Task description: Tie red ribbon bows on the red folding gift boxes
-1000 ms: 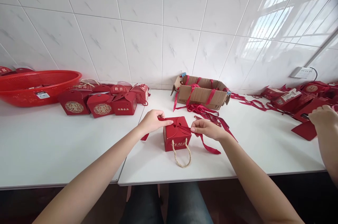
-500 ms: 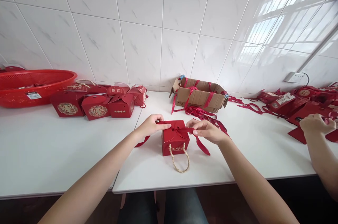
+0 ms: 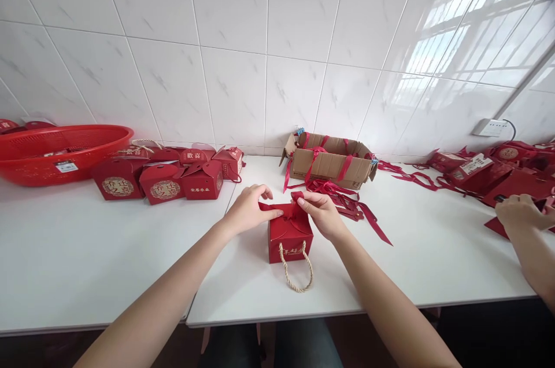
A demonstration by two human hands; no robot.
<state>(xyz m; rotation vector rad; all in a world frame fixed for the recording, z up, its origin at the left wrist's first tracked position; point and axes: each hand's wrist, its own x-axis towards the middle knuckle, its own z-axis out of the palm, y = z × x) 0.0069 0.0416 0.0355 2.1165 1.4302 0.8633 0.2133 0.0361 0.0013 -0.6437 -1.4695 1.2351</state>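
Observation:
A small red gift box (image 3: 291, 249) stands upright before me, with a cream rope handle (image 3: 298, 287) hanging from its near side onto the table. Red ribbon (image 3: 291, 214) crosses its top. My right hand (image 3: 323, 214) pinches a raised piece of this ribbon between thumb and forefinger, just above the box's right side. At the left, my left hand (image 3: 249, 209) has its thumb stretched onto the box top and its fingers curved. A stretch of the ribbon runs into that hand, whose lower fingers are hidden.
Several red boxes (image 3: 203, 183) and a red plastic basket (image 3: 65, 154) stand at the left. Behind my box is a cardboard box (image 3: 325, 165) draped with ribbons, more ribbons (image 3: 375, 226) lying before it. At right, another person's hand (image 3: 520, 214) works near piled red boxes (image 3: 511, 183).
My right hand has raised its piece of ribbon and drawn it in over the box; the tail at right no longer shows. The ribbon tail at left has gone from sight. The view has tilted slightly upward.

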